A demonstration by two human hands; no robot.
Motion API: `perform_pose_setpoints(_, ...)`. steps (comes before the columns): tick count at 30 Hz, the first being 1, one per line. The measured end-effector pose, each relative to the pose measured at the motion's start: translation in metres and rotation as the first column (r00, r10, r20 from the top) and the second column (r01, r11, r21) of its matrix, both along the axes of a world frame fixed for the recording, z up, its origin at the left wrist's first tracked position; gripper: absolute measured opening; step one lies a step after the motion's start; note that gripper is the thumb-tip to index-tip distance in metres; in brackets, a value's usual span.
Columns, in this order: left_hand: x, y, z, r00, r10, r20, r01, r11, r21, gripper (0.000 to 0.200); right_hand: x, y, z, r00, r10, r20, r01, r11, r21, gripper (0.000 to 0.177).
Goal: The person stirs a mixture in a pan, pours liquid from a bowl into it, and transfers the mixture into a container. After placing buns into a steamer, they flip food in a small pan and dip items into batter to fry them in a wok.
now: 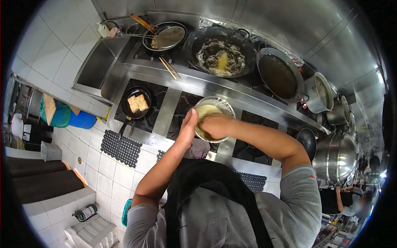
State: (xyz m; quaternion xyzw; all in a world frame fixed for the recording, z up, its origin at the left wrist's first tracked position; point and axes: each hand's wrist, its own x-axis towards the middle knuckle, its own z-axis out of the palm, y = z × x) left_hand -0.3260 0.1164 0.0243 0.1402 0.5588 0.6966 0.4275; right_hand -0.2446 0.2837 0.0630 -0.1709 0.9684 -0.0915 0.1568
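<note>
My left hand (pixel 188 126) grips the near-left rim of a metal bowl (pixel 218 103) holding pale yellow batter. The fingers of my right hand (pixel 215 125) are down inside the bowl, closed around something I cannot make out. I hold the bowl above the steel stove counter (pixel 206 84). Behind it, a black wok (pixel 219 56) holds bubbling oil with a yellow piece frying in the middle.
A small black pan (pixel 136 102) with two tofu blocks sits on the left burner. A strainer pan (pixel 165 38), chopsticks (pixel 169 67), a second oil wok (pixel 279 76) and steel pots (pixel 335 155) line the stove. A sink (pixel 97 66) lies at left. Another person (pixel 347 202) stands at right.
</note>
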Motion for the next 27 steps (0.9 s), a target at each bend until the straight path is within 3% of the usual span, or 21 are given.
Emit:
perform_pose_setpoints(1, 0.002, 0.003, 0.005, 0.999, -0.042, 0.011, 0.042, 0.999, 0.01, 0.091, 0.002, -0.01, 0.016, 0.994, -0.074, 0.075, 0.069, 0.996, 0.055, 0.017)
perform_pose_setpoints(3, 0.007, 0.009, 0.0, 1.0, -0.028, -0.003, 0.028, 0.999, 0.024, 0.088, 0.01, -0.013, 0.002, 0.987, -0.158, 0.022, 0.157, 0.986, 0.058, 0.015)
perform_pose_setpoints(9, 0.014, 0.018, -0.033, 0.999, -0.017, -0.05, 0.016, 1.0, -0.017, 0.072, 0.021, -0.009, -0.007, 0.957, -0.276, 0.088, 0.269, 0.96, 0.079, 0.019)
perform_pose_setpoints(14, 0.018, 0.015, -0.031, 0.999, -0.024, -0.022, 0.023, 0.998, -0.059, 0.08, 0.021, -0.006, 0.011, 0.892, -0.411, 0.188, 0.399, 0.911, 0.098, 0.026)
perform_pose_setpoints(16, 0.017, 0.014, -0.036, 0.999, -0.051, -0.004, 0.05, 0.994, -0.101, 0.082, 0.021, -0.002, 0.006, 0.802, -0.526, 0.284, 0.53, 0.845, 0.069, 0.029)
perform_pose_setpoints(21, 0.019, 0.017, -0.046, 0.999, -0.047, -0.017, 0.045, 0.993, -0.105, 0.081, 0.023, 0.011, -0.016, 0.781, -0.538, 0.317, 0.584, 0.809, -0.064, 0.031)
perform_pose_setpoints(23, 0.019, 0.017, -0.048, 0.999, -0.033, -0.012, 0.032, 0.994, -0.106, 0.081, 0.018, 0.01, 0.017, 0.727, -0.563, 0.392, 0.623, 0.781, -0.033, 0.043)
perform_pose_setpoints(25, 0.018, 0.015, -0.041, 0.999, -0.047, 0.024, 0.048, 0.999, -0.023, 0.082, 0.021, 0.015, 0.002, 0.733, -0.616, 0.287, 0.657, 0.751, -0.064, 0.042)
perform_pose_setpoints(27, 0.017, 0.013, -0.032, 0.999, -0.04, 0.035, 0.043, 0.994, -0.098, 0.082, 0.03, 0.022, -0.015, 0.792, -0.61, 0.006, 0.603, 0.782, -0.16, 0.037)
